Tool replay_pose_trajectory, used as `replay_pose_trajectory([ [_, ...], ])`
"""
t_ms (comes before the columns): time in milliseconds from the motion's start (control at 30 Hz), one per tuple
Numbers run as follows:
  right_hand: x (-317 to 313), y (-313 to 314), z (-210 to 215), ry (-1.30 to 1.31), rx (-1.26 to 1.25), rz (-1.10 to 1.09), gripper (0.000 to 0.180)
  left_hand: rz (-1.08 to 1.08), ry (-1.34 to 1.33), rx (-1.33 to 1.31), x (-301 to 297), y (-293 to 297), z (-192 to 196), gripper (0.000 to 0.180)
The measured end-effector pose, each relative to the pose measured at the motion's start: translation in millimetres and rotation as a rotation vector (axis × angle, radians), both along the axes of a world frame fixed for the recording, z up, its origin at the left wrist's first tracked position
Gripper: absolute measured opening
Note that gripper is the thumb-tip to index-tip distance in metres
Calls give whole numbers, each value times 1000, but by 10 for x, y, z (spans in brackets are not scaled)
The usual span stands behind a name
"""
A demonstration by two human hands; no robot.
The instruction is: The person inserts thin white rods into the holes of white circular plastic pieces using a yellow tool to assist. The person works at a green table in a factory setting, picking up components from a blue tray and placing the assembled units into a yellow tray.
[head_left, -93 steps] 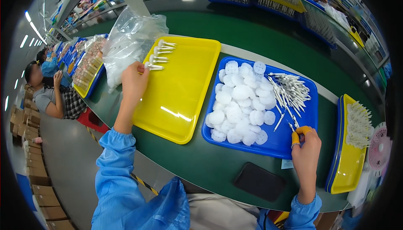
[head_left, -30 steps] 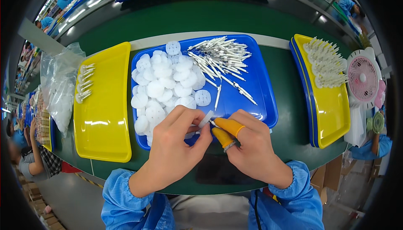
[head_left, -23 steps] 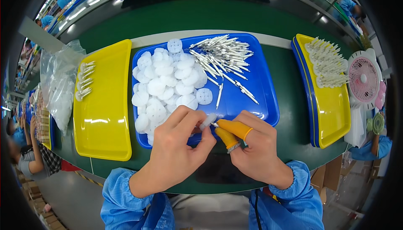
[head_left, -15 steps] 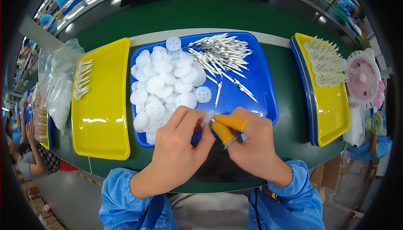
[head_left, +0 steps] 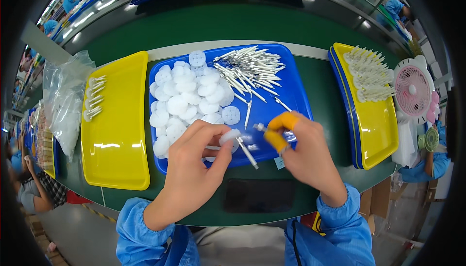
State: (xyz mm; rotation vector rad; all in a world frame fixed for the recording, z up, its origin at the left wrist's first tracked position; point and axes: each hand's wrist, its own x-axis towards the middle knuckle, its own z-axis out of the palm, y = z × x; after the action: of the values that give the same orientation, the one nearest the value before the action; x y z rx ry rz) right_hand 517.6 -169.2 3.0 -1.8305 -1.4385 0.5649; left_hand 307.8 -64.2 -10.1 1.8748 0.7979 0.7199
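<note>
At the near edge of the blue plastic tray [head_left: 292, 91], the left hand [head_left: 194, 153] pinches a round translucent disc [head_left: 229, 136], one slim white-and-silver stick [head_left: 247, 153] jutting from it; the right hand [head_left: 303, 142] grips a blurred silvery piece [head_left: 260, 127]. Fitting sticks seems the step; next calls for aligning that piece with the disc. Loose discs [head_left: 187, 89] heap farther in.

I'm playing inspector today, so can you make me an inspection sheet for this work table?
Surface: green table
Job's things: white discs and white-and-silver sticks piled in a blue tray; disc-and-stick pieces in a yellow tray
Clutter: black phone, pink fan, clear plastic bag
Grips: left grip pinches a disc, a stick against it; right grip holds a small blurred part
Cables: nothing seen
Surroundings: co-worker at left, cardboard box at right
</note>
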Motion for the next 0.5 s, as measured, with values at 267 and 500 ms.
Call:
replay_pose_trajectory([
  [267, -112, -68, 21, -15, 142, 326, 52, -18, 53, 69, 37, -25, 32, 17],
  [500, -77, -36, -47, -40, 113, 277, 54, 26, 46, 109, 69, -55, 8, 15],
])
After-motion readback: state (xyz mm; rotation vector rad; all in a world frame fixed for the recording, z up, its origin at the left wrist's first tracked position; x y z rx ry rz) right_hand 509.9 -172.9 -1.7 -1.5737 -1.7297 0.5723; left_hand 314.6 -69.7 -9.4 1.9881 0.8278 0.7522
